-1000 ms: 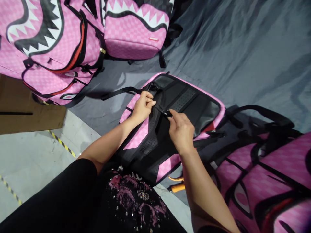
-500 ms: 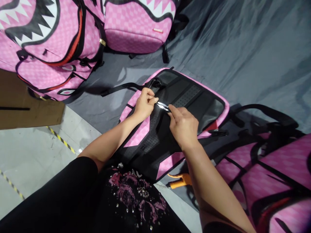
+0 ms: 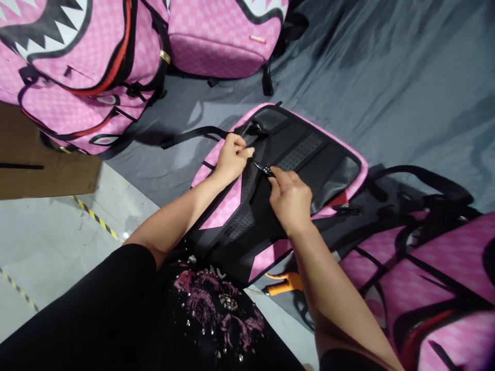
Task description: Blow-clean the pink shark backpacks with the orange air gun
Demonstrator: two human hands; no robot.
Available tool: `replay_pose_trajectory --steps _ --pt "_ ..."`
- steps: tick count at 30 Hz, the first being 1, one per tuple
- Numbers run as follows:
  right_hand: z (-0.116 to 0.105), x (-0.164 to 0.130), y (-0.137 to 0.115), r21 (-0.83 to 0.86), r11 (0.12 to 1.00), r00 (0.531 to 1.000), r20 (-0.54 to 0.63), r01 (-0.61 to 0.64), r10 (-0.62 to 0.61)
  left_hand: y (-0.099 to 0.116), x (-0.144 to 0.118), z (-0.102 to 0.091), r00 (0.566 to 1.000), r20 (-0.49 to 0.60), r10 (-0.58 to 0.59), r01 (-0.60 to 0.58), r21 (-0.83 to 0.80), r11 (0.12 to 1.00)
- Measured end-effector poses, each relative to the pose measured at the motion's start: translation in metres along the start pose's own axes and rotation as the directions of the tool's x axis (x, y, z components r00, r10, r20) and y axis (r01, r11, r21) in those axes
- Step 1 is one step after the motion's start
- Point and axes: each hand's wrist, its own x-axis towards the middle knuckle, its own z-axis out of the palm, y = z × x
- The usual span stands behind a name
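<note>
A black backpack with pink edging (image 3: 303,147) lies with its strap side up in front of me. My left hand (image 3: 233,157) is closed in a pinch over its left part, near a black strap (image 3: 197,135). What lies between those fingertips is too small to make out. In my right hand (image 3: 291,198) is a pair of small metal thread snips (image 3: 263,168), gripped with the fingers wrapped round them. Their thin blades point left, at the left fingertips, just above the black back panel.
Pink checked backpacks with shark teeth (image 3: 224,44) stand at the top left, beside a cardboard box (image 3: 46,175). Another pink backpack (image 3: 444,257) lies at the right. An orange air blow gun (image 3: 286,284) rests by my right forearm. Grey cloth (image 3: 417,103) covers the surface.
The snips' blades showed broad and bright before; now they look narrower and darker. Both hands stay at nearly the same spot on the backpack, and the view has shifted slightly.
</note>
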Motion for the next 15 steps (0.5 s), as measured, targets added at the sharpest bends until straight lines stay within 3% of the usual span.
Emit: replay_pose_trajectory --steps 3,6,8,10,12,13,14,15 --pt "0.004 -0.004 0.003 0.106 0.994 0.997 -0.076 -0.022 0.030 0.016 -0.001 -0.004 0.999 0.026 0.024 -0.022 -0.057 0.998" --pt "0.000 -0.014 0.011 0.299 0.944 0.954 -0.215 -0.142 0.211 0.026 -0.007 -0.033 0.995 0.000 0.100 -0.100 -0.056 0.993" --pt "-0.007 -0.026 0.015 0.463 0.848 0.890 -0.226 -0.259 0.395 0.020 -0.016 -0.076 0.977 -0.129 0.172 -0.175 -0.009 0.985" --pt "-0.017 -0.041 0.010 0.605 0.724 0.850 -0.143 -0.331 0.507 0.002 -0.030 -0.138 0.901 -0.353 0.253 -0.221 0.130 0.967" --pt "-0.027 -0.059 -0.005 0.687 0.628 0.846 -0.034 -0.366 0.531 -0.024 -0.054 -0.209 0.741 -0.604 0.292 -0.082 0.350 0.933" --pt "-0.031 -0.067 -0.016 0.704 0.598 0.851 0.018 -0.384 0.524 -0.038 -0.070 -0.243 0.657 -0.697 0.286 0.093 0.452 0.887" --pt "-0.034 -0.075 -0.028 0.708 0.580 0.855 0.065 -0.403 0.515 -0.052 -0.089 -0.273 0.620 -0.747 0.241 0.316 0.519 0.794" --pt "-0.035 -0.082 -0.042 0.704 0.572 0.861 0.112 -0.422 0.497 -0.065 -0.109 -0.299 0.622 -0.769 0.147 0.522 0.547 0.654"
